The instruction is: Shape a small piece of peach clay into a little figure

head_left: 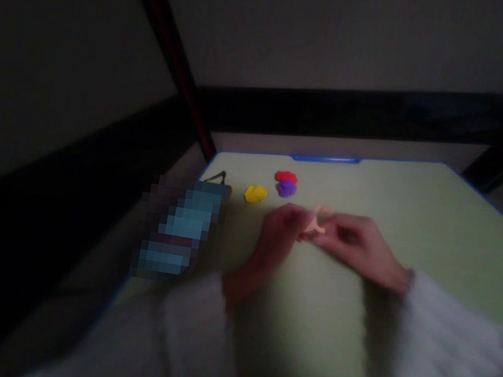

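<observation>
My left hand (279, 228) and my right hand (360, 244) meet above the middle of the table. Between them is a small peach-coloured piece of modelling clay (316, 226), pinched by the fingers of both hands. Its exact shape is blurred and partly covered by the fingertips. Just beyond my left hand lie a yellow lump of clay (256, 194), a purple lump (287, 188) and a red lump (287, 176). The purple and red lumps appear to touch, while the yellow one sits apart to their left.
The pale green table (315, 328) has a blue edge and a blue handle-like strip (326, 159) at the far side. A pixelated blue object (185, 222) lies along the left edge, with a thin dark cord or strap (217, 177) behind it. Dark walls stand beyond.
</observation>
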The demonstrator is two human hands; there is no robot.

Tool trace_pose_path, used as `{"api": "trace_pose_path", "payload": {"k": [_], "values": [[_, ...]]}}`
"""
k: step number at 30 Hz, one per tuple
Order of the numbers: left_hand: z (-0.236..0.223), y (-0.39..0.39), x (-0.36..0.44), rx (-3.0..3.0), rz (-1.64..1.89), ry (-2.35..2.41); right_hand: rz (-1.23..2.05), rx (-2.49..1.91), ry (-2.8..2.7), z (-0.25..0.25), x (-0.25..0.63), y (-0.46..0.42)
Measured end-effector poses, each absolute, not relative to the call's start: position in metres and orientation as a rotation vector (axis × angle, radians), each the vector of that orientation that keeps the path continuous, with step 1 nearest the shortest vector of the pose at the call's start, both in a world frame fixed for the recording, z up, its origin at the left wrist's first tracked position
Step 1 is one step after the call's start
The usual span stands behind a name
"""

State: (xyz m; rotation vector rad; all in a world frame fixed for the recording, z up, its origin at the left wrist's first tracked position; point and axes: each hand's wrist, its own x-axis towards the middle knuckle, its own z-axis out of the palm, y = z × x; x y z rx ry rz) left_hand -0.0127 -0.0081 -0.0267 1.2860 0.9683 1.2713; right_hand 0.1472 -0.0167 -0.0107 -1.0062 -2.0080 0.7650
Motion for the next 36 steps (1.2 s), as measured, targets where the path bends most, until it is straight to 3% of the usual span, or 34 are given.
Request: {"api": "trace_pose_path", "payload": {"k": [5,16,20,27,36], "values": [[-0.026,-0.008,-0.012,1.311,1.242,1.006,0.302,-0.977,-2.246,-0.009,0.151,-0.02],[-0.03,-0.008,-0.013,1.317,1.22,0.987,0.237,-0.982,-2.277,-0.01,0.15,-0.022],[-0.029,-0.007,-0.014,1.288,1.263,0.983,0.459,-1.079,-2.105,-0.008,0.147,-0.022],[-0.029,-0.008,-0.013,1.314,1.271,0.924,1.305,-1.054,-1.725,-0.01,0.141,-0.016],[-0.029,-0.009,-0.012,1.305,1.274,0.899,1.416,-1.028,-1.567,-0.012,0.138,-0.016]]}}
